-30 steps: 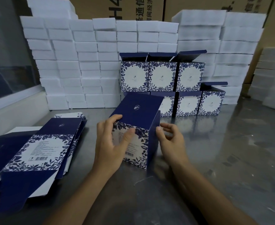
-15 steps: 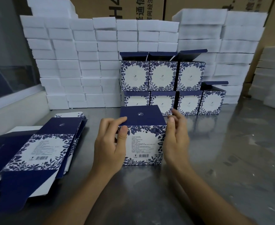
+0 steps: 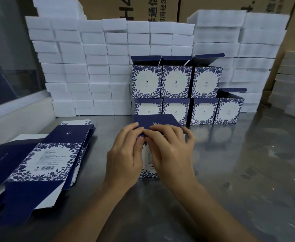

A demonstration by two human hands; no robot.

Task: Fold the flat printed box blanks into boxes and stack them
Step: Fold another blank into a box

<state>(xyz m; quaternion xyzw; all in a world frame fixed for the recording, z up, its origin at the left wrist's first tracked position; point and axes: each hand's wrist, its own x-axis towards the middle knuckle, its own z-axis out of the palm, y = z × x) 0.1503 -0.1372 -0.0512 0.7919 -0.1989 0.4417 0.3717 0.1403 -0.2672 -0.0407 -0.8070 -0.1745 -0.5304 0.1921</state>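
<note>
1. Step in hand, as we judge it: closing the navy top flap of the box [image 3: 156,121], which stands upright on the steel table [image 3: 230,172], centre, just in front of the stacked boxes [image 3: 176,81].
2. Grip: our left hand [image 3: 125,154] and right hand [image 3: 169,151] meet at the near top edge, fingers curled over it and pinching the flap edge down; the tuck itself is hidden beneath them.
3. Next move, we judge: seat the tuck fully, then lift the box onto the far stack, where the right-hand column has a free top.
4. Appearance: navy lid with small white emblem; near face white with blue leaf border, mostly covered.
5. Flat blanks [image 3: 43,154] lie piled at near left.
</note>
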